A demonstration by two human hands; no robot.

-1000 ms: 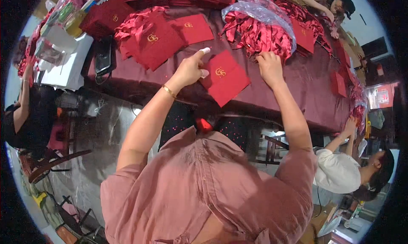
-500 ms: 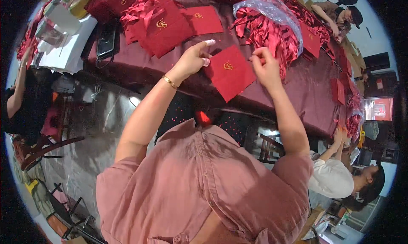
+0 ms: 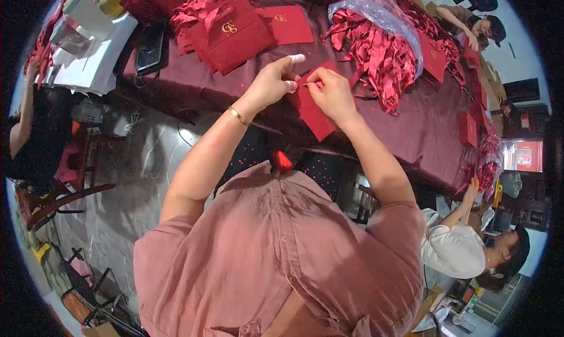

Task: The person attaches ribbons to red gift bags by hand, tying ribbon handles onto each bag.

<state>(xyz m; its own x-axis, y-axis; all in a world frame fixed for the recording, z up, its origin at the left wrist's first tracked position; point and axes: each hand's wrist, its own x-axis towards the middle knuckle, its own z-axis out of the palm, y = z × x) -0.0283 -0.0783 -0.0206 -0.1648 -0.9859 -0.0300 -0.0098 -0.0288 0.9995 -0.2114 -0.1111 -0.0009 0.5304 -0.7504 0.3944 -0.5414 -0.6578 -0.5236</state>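
A flat red square piece point(image 3: 316, 118), like a card or small bag, lies slantwise at the near table edge. My right hand point(image 3: 332, 97) covers its upper part and hides the gold emblem. Its thumb and forefinger are pinched together; a thin light sliver seems to show at their tips, too small to name. At the piece's upper-left side is my left hand point(image 3: 271, 85), its forefinger stretched out and apart from the thumb. Both these tips wear pale covers. The thumb is close to the piece's edge; the remaining fingers are largely hidden.
Behind lie a stack of red pieces with ribbons point(image 3: 235, 34), another flat red piece point(image 3: 289, 24), and red ribbons point(image 3: 382, 58) in a clear plastic bag point(image 3: 376, 11). A black phone point(image 3: 150, 48) lies left, beside white paper point(image 3: 88, 66). Other people work at both sides.
My right hand has moved left from the red piece's right corner to over its upper part, near my left thumb, covering the emblem. My left hand has barely moved.
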